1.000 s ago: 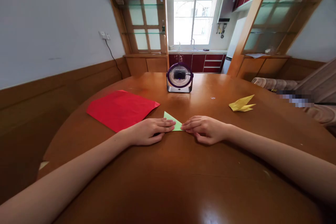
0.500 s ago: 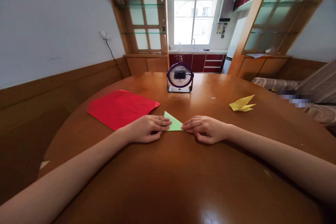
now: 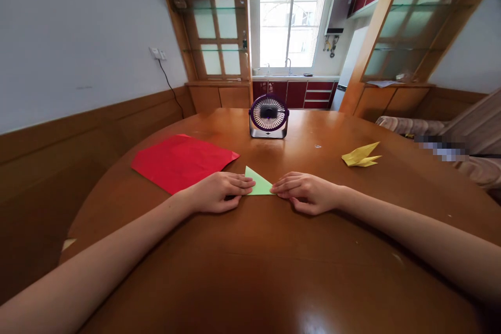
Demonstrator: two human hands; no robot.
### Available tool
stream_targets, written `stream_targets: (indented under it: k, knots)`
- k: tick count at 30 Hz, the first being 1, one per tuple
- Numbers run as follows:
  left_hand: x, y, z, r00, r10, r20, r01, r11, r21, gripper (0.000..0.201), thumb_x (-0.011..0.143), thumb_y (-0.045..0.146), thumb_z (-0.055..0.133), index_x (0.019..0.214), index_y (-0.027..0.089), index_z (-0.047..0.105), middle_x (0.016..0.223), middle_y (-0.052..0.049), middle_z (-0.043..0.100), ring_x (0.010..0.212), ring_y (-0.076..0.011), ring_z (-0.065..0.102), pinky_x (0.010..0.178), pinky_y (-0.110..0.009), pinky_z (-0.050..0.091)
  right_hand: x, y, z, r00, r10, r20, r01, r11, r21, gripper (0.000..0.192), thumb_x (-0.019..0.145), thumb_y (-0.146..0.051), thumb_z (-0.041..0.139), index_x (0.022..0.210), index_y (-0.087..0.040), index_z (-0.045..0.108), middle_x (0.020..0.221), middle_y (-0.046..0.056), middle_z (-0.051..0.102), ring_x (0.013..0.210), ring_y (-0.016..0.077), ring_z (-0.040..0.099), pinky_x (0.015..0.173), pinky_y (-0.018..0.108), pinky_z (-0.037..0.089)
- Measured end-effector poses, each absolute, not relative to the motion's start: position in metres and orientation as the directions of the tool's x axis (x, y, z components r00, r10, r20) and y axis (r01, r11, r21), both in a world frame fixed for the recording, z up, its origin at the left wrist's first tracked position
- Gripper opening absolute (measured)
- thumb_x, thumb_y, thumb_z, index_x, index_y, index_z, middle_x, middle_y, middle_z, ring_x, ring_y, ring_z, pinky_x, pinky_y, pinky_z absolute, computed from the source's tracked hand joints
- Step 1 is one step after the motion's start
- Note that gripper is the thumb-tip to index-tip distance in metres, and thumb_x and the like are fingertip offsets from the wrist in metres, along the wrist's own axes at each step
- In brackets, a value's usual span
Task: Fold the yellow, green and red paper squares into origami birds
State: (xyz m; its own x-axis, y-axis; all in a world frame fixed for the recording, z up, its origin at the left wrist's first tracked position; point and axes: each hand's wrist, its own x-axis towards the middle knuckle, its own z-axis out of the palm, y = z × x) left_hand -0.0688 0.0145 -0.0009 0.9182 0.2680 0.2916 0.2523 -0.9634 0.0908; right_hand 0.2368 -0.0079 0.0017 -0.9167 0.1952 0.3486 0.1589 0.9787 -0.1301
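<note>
A small light-green sheet of paper (image 3: 260, 185), folded into a triangle, lies on the brown table between my hands. My left hand (image 3: 222, 191) covers its left part, fingers together on top and the thumb tucked in at the near edge. At the paper's right corner, my right hand (image 3: 306, 191) has its fingertips closed on the tip. The thumb there is bent in beneath the fingers. What lies under the fingers of either hand is hidden.
Red paper (image 3: 183, 162) lies left, just beyond my left forearm. A purple-rimmed fan (image 3: 268, 116) stands at the far middle of the round wooden table (image 3: 250, 271). A folded yellow paper figure (image 3: 360, 155) rests on the right. A small pale scrap (image 3: 318, 146) lies beyond my right hand.
</note>
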Motion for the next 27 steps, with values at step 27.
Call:
stream_targets:
  k: [27]
  knots:
    - [-0.041, -0.009, 0.004, 0.912, 0.322, 0.255, 0.367, -0.917, -0.154, 0.047, 0.098, 0.047, 0.038, 0.133, 0.019, 0.054, 0.097, -0.010, 0.061, 0.089, -0.0241, 0.056, 0.092, -0.042, 0.042, 0.236, -0.011, 0.009, -0.923, 0.255, 0.288, 0.225, 0.965, -0.134, 0.031, 0.078, -0.010, 0.046, 0.099, -0.015, 0.069, 0.115, 0.009, 0.070, 0.100, 0.0215, 0.057, 0.097, 0.043, 0.038]
